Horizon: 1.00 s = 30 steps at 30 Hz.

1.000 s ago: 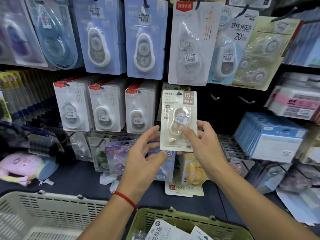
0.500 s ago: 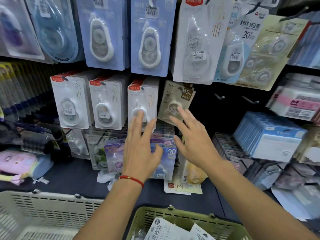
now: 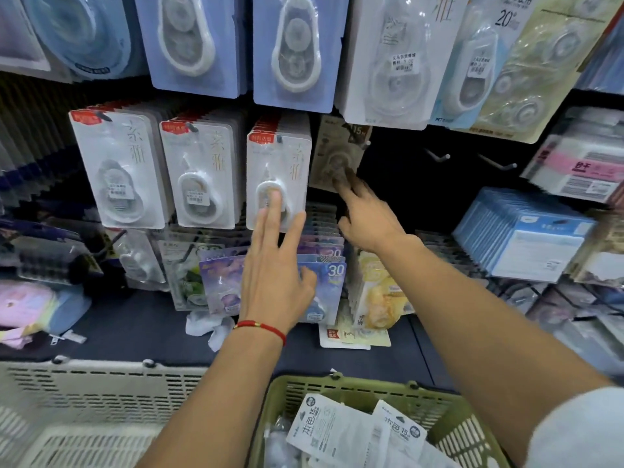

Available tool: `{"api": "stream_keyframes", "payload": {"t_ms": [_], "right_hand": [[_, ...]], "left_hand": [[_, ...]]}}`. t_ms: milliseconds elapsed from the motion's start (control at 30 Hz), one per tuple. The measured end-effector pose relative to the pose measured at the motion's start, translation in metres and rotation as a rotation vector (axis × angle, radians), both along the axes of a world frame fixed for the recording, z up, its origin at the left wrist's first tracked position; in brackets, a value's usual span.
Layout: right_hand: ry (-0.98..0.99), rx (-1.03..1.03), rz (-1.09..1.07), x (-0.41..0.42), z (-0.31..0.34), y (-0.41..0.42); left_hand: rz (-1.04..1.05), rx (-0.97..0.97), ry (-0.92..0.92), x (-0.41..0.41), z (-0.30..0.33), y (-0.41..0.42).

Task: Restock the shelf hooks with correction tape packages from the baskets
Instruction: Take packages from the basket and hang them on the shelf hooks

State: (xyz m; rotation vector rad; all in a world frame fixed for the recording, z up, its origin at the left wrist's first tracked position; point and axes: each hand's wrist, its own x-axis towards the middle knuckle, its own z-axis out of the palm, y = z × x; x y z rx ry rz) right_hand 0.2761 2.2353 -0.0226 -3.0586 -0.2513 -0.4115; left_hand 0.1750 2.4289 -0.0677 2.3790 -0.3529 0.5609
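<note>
- Left hand [image 3: 275, 282]: fingers straight and spread. Fingertips lie against the front white package [image 3: 278, 184] of the third white stack, over its blister. Nothing gripped. Red cord bracelet [image 3: 260, 327] on the wrist.
- Right hand [image 3: 366, 217]: reached further into the shelf, fingers extended. Fingertips touch the lower edge of the beige correction tape package [image 3: 337, 153]. Blurred by motion; no curl round the card visible.
- Beige correction tape package: hangs on a shelf hook just right of the white stacks, tilted, and set back in shadow under the large white card [image 3: 398, 59] of the upper row. "15M" readable at its top right corner.
- Two bare hooks [image 3: 439, 156] stick out to the right of the beige package, against the dark back panel.
- Green basket [image 3: 341, 386]: bottom centre, below the right forearm. Holds loose white packages [image 3: 332, 430] printed with "15".
- Cream basket [image 3: 101, 386]: bottom left, just beside the green one. Contents not visible.
- Upper row: large blue carded dispensers [image 3: 297, 49] hang above the white stacks.
- Lower row, behind the left hand: purple packages [image 3: 324, 282] marked "30", yellow ones [image 3: 378, 292] to their right.
- Right side: stack of blue-and-white packs [image 3: 526, 238], well apart from both hands.
</note>
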Motion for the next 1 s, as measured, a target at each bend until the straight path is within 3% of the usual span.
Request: {"api": "stream_keyframes", "payload": {"t_ms": [200, 267, 467, 600, 767, 867, 1000], "right_hand": [[-0.015, 0.093, 0.100, -0.092, -0.053, -0.044], [0.115, 0.057, 0.109, -0.129, -0.074, -0.059], [0.754, -0.207, 0.144, -0.211, -0.148, -0.090], [0.826, -0.202, 0.140, -0.243, -0.197, -0.084], [0.733, -0.125, 0.078, -0.266, -0.237, -0.047], [0.569, 0.031, 0.064, -0.276, -0.241, -0.044], [0.375, 0.423, -0.071, -0.279, -0.224, -0.053]], "left_hand": [[-0.072, 0.137, 0.050, -0.020, -0.011, 0.003], [-0.177, 0.236, 0.130, -0.030, -0.020, 0.002], [-0.590, 0.679, 0.549, -0.069, -0.060, -0.015], [-0.580, 0.764, 0.675, -0.085, -0.095, -0.025], [-0.314, 0.603, 0.814, -0.098, -0.130, -0.017], [-0.084, 0.322, 0.785, -0.110, -0.146, -0.011], [0.221, -0.092, 0.602, -0.121, -0.151, -0.010]]}}
